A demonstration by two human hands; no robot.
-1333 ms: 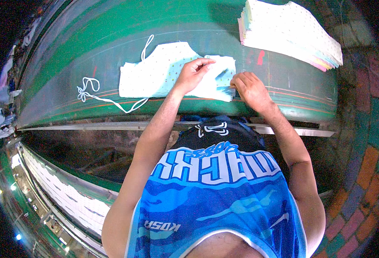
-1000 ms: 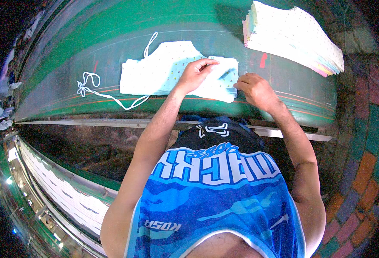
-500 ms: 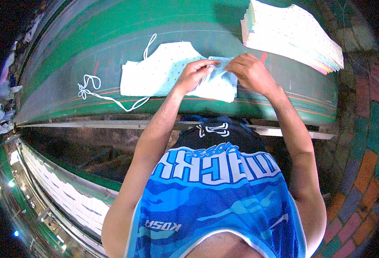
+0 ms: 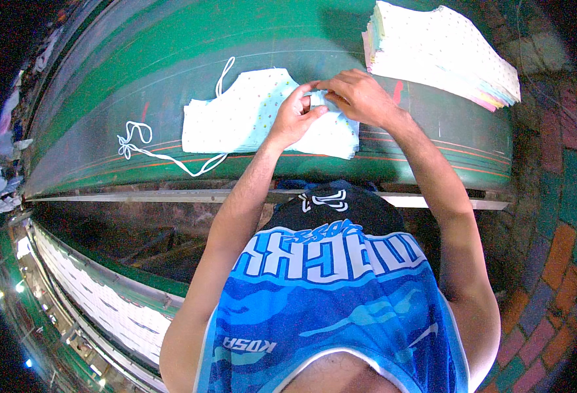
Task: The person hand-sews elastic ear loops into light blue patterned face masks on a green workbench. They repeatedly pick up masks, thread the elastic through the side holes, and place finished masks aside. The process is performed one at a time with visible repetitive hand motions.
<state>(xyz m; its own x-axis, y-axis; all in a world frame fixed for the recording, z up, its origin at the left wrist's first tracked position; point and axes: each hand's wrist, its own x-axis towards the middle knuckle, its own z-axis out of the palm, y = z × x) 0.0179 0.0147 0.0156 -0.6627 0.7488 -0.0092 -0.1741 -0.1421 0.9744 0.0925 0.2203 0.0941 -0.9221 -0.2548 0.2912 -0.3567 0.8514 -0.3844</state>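
Note:
A stack of cut cloth pieces (image 4: 236, 118), white to pale blue with small coloured dots, lies on the green table in front of me. My left hand (image 4: 295, 118) is over its right half, thumb and fingers curled round a lifted bit of pale cloth. My right hand (image 4: 360, 98) meets it from the right. Its bent fingertips touch those of my left hand at the stack's upper edge, and what they pinch is hidden. A white cord (image 4: 196, 171) runs out from under the stack, with a loop above the cloth and a knotted end at the left.
A thicker stack of dotted cloth pieces (image 4: 445, 56), with pastel layers along its edge, lies at the far right of the green table (image 4: 288, 56). The table's near edge has a pale rail (image 4: 131, 196). Another long table with white cloth (image 4: 98, 304) stands at the lower left.
My right hand has moved left and slightly up, so its fingertips now meet my left hand's. The cloth flap stretched between the hands is now gathered at the left fingers.

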